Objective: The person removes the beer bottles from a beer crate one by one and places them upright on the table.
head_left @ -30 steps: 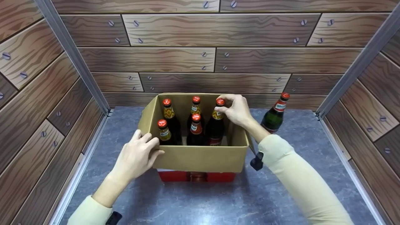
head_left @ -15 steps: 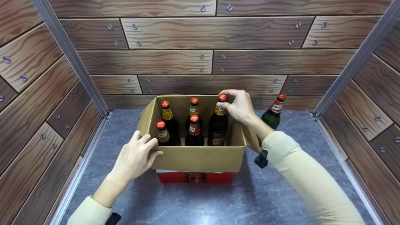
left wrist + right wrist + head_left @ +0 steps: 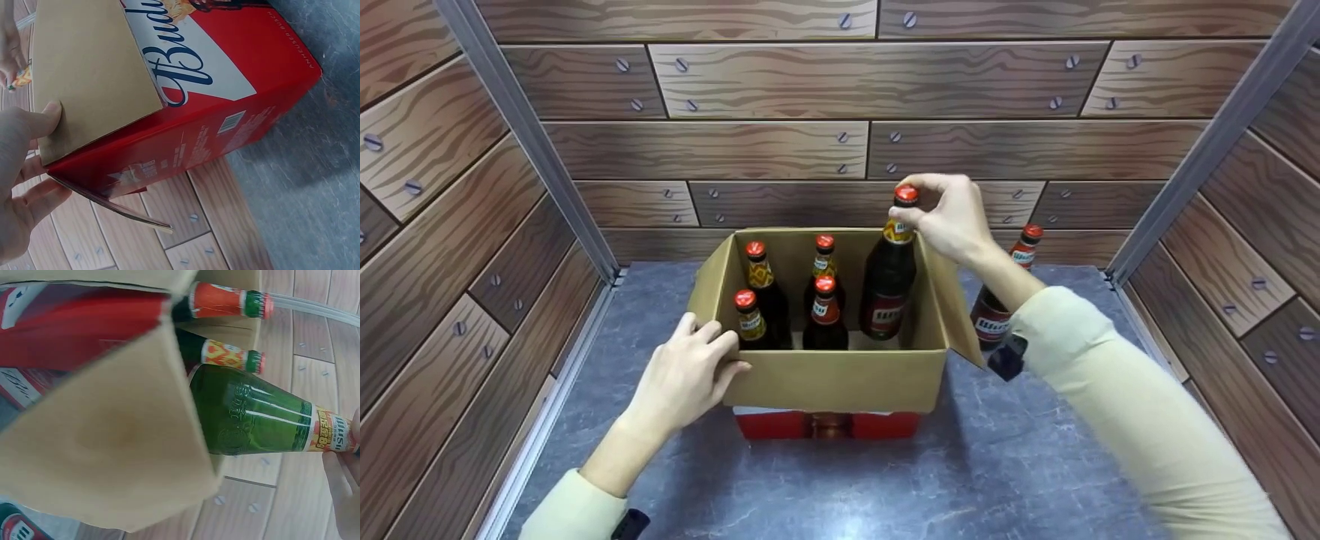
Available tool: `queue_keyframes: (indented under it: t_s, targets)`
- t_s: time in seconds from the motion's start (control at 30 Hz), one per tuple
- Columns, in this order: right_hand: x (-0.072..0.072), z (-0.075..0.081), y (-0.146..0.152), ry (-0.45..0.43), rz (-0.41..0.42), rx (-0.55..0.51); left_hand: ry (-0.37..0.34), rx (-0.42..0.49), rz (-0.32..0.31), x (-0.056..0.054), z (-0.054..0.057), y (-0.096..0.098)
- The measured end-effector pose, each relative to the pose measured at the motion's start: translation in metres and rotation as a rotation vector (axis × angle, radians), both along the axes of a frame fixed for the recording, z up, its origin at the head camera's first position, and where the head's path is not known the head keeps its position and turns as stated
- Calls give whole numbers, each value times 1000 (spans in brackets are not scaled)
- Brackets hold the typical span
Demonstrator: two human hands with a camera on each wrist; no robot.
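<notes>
A cardboard box, red with Budweiser print outside, stands with its top flaps spread. My left hand pinches the flap at its near left corner, thumb on the brown inner side in the left wrist view. My right hand holds a green glass beer bottle by the neck, just under its red cap. That bottle is upright and partly raised out of the right side of the box, its base still below the rim. Several other red-capped beer bottles stand inside, their lower parts hidden.
Another beer bottle stands on the grey tabletop right of the box, partly behind my right forearm. The box's right flap sticks outward beneath that arm. Wood-patterned walls enclose the back and both sides.
My right hand has lifted the bottle upward and slightly right, so more of its body and label shows. The right flap has swung outward. My left hand stays on its flap.
</notes>
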State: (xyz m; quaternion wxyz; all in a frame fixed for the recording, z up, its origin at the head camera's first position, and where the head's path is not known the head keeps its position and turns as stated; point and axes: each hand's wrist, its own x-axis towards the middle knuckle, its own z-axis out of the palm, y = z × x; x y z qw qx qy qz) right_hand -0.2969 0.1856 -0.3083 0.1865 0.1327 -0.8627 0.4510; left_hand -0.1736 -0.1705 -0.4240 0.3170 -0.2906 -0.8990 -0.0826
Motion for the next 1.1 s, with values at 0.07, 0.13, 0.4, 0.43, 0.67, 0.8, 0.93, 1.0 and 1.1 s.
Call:
queue_keyframes:
  t_s: [0.07, 0.13, 0.4, 0.43, 0.67, 0.8, 0.93, 1.0, 1.1]
  targets:
    - [1, 7, 1, -1, -2, -10, -3, -2, 3, 0, 0, 0]
    - [2, 15, 2, -4, -6, -22, -6, -3, 6, 0, 0, 0]
    - [10, 46, 8, -7, -41, -81, -2, 1, -5, -1, 0, 0]
    - [11, 50, 9, -4, -43, -88, -1, 2, -6, -1, 0, 0]
    - [17, 72, 15, 22, -29, -115, 2, 9, -10, 0, -2, -1]
    - [22, 86, 19, 19, -20, -128, 8, 13, -17, 0, -3, -1]
    - [27, 101, 23, 28, -23, -120, 13, 14, -16, -1, -2, 0]
    - [29, 108, 26, 40, -24, -112, 16, 14, -15, -1, -2, 0]
    - [32, 117, 32, 61, -27, -127, 15, 14, -18, -2, -1, 0]
